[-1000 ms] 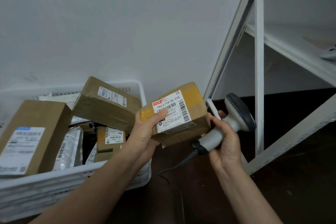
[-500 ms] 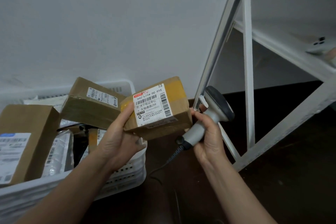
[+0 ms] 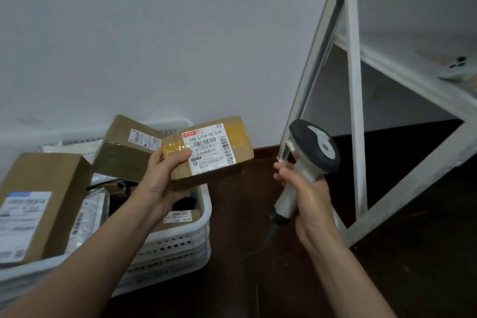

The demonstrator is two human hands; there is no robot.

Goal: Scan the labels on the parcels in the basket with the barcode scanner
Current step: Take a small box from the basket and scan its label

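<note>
My left hand (image 3: 161, 183) grips a small brown cardboard parcel (image 3: 232, 157) with yellow tape, held above the right end of the white plastic basket (image 3: 180, 248). Its white barcode label (image 3: 210, 148) faces up toward me. My right hand (image 3: 307, 196) holds the grey and black barcode scanner (image 3: 312, 152) by its handle, well to the right of the parcel, its head raised and its cable hanging down. Inside the basket lie several more parcels: a large brown box (image 3: 41, 201), another tilted box (image 3: 129, 152) and a silver mailer bag (image 3: 87, 214).
A white metal shelf frame (image 3: 355, 100) stands on the right with slanted struts. A phone (image 3: 456, 70) lies on its shelf. A white wall rises behind the basket. The floor (image 3: 413, 266) is dark brown.
My hands have drawn apart: the scanner was beside the parcel's right edge and now sits clear of it to the right, its head turned. The parcel stays over the basket's right end.
</note>
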